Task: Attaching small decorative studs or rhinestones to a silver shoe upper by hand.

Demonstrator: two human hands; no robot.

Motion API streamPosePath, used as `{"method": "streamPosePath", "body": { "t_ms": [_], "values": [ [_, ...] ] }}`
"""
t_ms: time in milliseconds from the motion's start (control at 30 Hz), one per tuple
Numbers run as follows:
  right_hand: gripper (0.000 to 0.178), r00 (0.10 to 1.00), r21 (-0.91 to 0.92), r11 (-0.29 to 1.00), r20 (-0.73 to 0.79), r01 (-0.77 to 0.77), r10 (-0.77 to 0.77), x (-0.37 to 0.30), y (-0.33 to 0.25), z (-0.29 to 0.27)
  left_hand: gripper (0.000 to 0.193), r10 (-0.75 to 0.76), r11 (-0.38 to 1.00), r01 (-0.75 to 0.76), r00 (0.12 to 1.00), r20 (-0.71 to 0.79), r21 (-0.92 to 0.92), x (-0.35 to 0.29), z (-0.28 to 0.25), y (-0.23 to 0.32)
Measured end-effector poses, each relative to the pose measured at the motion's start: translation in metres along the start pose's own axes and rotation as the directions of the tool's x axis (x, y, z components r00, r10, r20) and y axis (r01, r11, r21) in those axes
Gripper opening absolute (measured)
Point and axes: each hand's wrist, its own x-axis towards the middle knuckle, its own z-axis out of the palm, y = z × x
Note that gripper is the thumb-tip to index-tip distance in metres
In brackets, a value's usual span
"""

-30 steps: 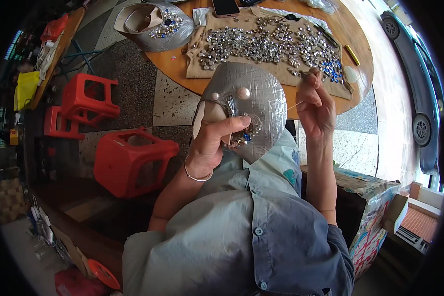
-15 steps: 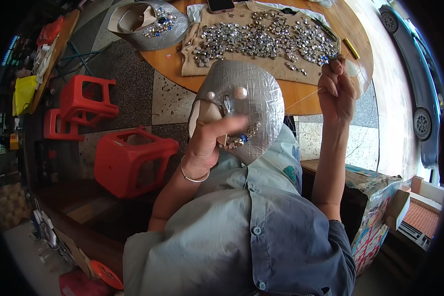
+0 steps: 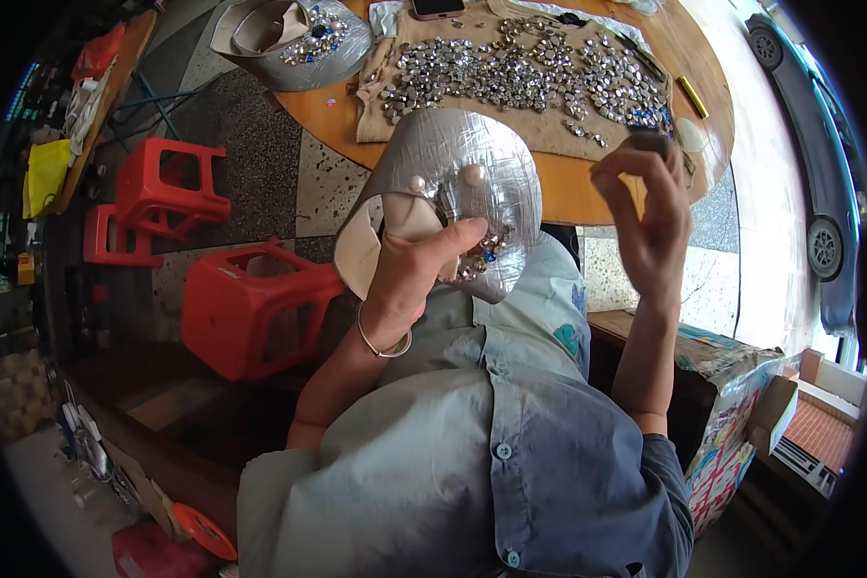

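My left hand [image 3: 409, 265] grips a curved silver-covered piece [image 3: 496, 144] with a beige lining, its thumb pressed on the outer face. Two pale pearls [image 3: 474, 174] sit on that face, and a cluster of clear and blue rhinestones [image 3: 488, 255] shows beside the thumb tip. My right hand [image 3: 653, 212] is raised over the table's right edge, apart from the piece. Its thumb and finger meet in a pinch, slightly blurred; what they hold is too small to make out.
Many loose rhinestones [image 3: 511, 72] lie on a tan cloth [image 3: 376, 111] on the round wooden table [image 3: 568, 178]. A similar silver piece [image 3: 342, 53] with stones stands at the far left, a phone [image 3: 438, 8] at the back. Red stools [image 3: 226, 318] stand left; a yellow stick [image 3: 694, 96] lies right.
My left hand has tilted the silver piece and moved it slightly left, opening its beige inside to view. My right hand has lowered a little and turned; the thin thread running to it no longer shows.
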Motion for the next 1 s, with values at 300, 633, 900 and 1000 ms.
{"method": "streamPosePath", "body": {
  "t_ms": [300, 633, 900, 1000],
  "values": [
    [0.023, 0.939, 0.085, 0.992, 0.324, 0.095, -0.118, -0.021, -0.021, 0.030, 0.044, -0.035, 0.999, 0.035, 0.999, -0.006, 0.019, 0.007, -0.010, -0.005],
    [0.009, 0.649, 0.834, -0.182, 0.526, -0.521, 0.550, -0.033, -0.007, 0.052, 0.043, 0.004, 0.997, -0.001, 1.000, 0.029, -0.079, 0.011, -0.002, -0.003],
    [0.009, 0.789, 0.812, 0.185, 0.440, -0.553, 0.428, -0.033, 0.016, 0.049, 0.042, 0.006, 0.993, -0.005, 1.000, 0.010, -0.120, 0.016, 0.009, 0.014],
    [0.011, 0.791, 0.806, 0.142, 0.502, -0.574, 0.349, -0.030, 0.001, 0.053, 0.044, -0.046, 0.991, 0.046, 0.999, 0.004, -0.124, 0.017, 0.007, 0.018]
  ]
}}
